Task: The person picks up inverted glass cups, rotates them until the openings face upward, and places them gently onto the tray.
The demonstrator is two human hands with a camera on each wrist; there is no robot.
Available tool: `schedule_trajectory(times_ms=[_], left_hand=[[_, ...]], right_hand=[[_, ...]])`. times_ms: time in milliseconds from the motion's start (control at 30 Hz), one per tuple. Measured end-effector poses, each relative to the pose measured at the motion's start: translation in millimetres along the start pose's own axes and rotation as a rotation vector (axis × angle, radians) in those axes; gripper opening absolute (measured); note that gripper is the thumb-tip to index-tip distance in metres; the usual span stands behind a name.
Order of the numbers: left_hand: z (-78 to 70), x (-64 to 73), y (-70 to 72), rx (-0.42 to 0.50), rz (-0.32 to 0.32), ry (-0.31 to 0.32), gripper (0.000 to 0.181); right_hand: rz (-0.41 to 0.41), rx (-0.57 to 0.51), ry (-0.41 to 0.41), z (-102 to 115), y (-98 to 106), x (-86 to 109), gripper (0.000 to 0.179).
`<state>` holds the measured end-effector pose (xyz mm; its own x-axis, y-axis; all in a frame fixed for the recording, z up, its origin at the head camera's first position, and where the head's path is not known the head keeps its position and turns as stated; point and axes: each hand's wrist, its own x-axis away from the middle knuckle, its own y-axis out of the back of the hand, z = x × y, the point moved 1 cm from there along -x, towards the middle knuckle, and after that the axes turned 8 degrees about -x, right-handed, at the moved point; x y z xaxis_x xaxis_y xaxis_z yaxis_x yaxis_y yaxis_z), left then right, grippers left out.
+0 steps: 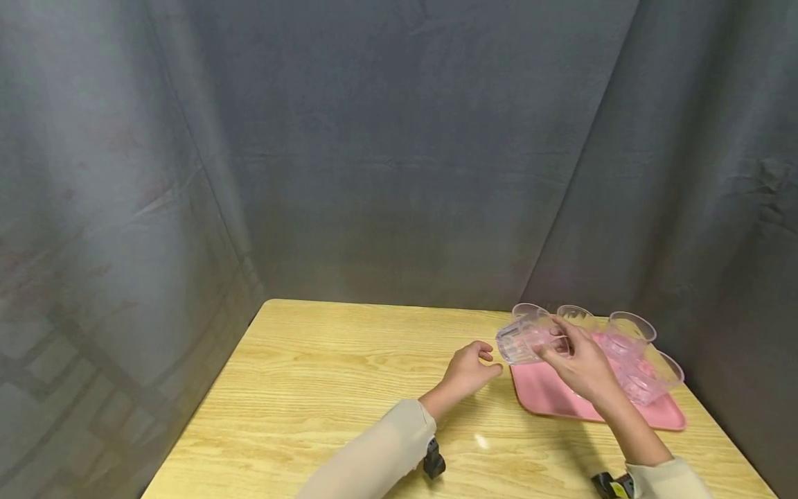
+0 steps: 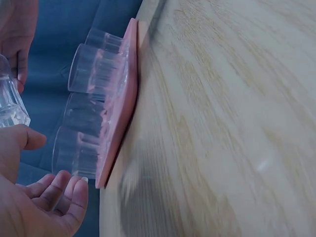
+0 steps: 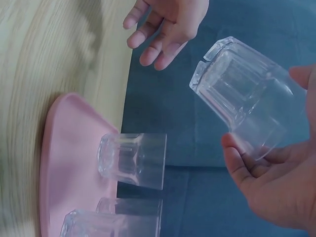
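Observation:
My right hand (image 1: 582, 364) holds a clear plastic cup (image 1: 520, 343) in the air, thumb on one side and fingers on the other, near its rim. The cup is tipped sideways, its thick faceted base (image 3: 215, 69) pointing left toward my other hand. Just left of that base is my left hand (image 1: 470, 367), over the table with its fingers loosely bent and nothing in them. Below and to the right lies a pink tray (image 1: 542, 395). Several more clear cups stand on it, among them a cup (image 3: 140, 158) near one tray corner.
The tray sits at the right side of a light wooden table (image 1: 324, 367). Grey curtains (image 1: 399, 173) hang behind the table and along both sides. A black wrist device (image 1: 433, 459) shows under the left sleeve.

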<state>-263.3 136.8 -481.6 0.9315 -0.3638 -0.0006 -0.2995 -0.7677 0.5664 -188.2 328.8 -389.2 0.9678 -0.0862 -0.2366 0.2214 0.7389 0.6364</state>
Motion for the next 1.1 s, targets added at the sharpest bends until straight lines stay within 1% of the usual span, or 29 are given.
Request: schedule_trajectory(times_ms=[167, 300, 400, 567, 733, 933, 1100], left_hand=[[-5.5, -5.4, -13.3, -0.032, 0.014, 0.044, 0.043], [-10.3, -8.5, -21.6, -0.037, 0.011, 0.077, 0.045], [-12.0, -11.3, -28.0, -0.059, 0.010, 0.095, 0.045], [-13.6, -15.8, -38.1, -0.107, 0.015, 0.105, 0.044], [-13.7, -18.1, -45.7, -0.114, 0.017, 0.122, 0.044], [-13.9, -20.1, -50.7, -0.119, 0.020, 0.121, 0.044], [-14.4, -20.6, -53.3, -0.149, 0.005, 0.107, 0.042]], right_hand=[[-0.003, 0.033, 0.001, -6.1, 3.2, 0.6, 0.076], [0.000, 0.048, -0.005, -11.2, 4.7, 2.1, 0.077], [0.006, 0.054, -0.007, -15.9, 5.7, 2.5, 0.078], [0.010, 0.077, -0.005, -24.4, 8.2, 1.4, 0.079], [0.007, 0.084, -0.007, -30.9, 8.9, 2.1, 0.080], [0.006, 0.114, -0.010, -35.0, 8.2, 1.3, 0.084], [0.020, 0.156, -0.033, -36.8, 8.0, 0.6, 0.087]])
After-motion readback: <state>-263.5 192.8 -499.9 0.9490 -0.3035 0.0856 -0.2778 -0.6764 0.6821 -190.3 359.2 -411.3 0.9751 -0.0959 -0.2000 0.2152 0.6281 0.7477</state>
